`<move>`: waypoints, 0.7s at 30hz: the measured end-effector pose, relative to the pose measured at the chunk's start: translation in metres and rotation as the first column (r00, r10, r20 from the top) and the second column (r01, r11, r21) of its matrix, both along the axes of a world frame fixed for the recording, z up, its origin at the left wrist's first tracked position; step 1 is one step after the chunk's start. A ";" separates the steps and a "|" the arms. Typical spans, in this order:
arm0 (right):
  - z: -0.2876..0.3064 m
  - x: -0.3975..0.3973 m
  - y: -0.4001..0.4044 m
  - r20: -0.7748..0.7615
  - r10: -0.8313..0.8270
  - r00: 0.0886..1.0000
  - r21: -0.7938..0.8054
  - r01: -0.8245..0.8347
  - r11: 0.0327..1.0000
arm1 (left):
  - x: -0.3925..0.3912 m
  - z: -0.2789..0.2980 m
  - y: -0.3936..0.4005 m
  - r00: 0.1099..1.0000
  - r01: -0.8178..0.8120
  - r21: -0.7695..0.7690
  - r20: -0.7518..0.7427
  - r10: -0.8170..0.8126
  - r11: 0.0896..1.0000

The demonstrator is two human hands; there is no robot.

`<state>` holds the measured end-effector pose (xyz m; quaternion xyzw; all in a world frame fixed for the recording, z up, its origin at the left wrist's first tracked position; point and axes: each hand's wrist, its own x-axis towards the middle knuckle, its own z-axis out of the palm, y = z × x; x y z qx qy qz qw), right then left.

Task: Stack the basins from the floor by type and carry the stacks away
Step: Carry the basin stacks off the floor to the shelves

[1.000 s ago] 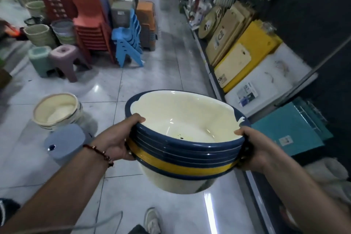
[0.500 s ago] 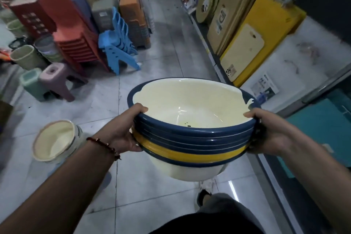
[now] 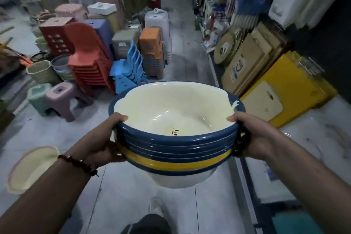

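Blue-rimmed basins (image 3: pixel 176 138), nested, hide both hands' lower fingers; left hand (image 3: pixel 98 142) and right hand (image 3: pixel 254 137) grip the rims.

Dim shop light; motion blur at edges; wide-angle bending; right side dark.

Setting: a household-goods shop aisle. Evidence: plastic stools and chairs nested in tall stacks, red (image 3: pixel 89 61), blue (image 3: pixel 129 70), orange (image 3: pixel 152 53); labelled cutting boards (image 3: pixel 245 66) leaning in rows along the right-hand shelf; packaged goods hanging on racks (image 3: pixel 224 6) (probably kitchen utensils, too blurred to confirm); tiled floor (image 3: pixel 186 44).
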<state>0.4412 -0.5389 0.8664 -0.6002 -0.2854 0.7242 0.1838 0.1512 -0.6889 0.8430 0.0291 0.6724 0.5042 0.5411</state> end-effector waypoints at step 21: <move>0.005 -0.223 0.339 0.016 -0.097 0.995 0.061 0.096 0.994 | -0.234 -0.016 0.376 0.993 0.088 0.089 0.070 -0.094 0.992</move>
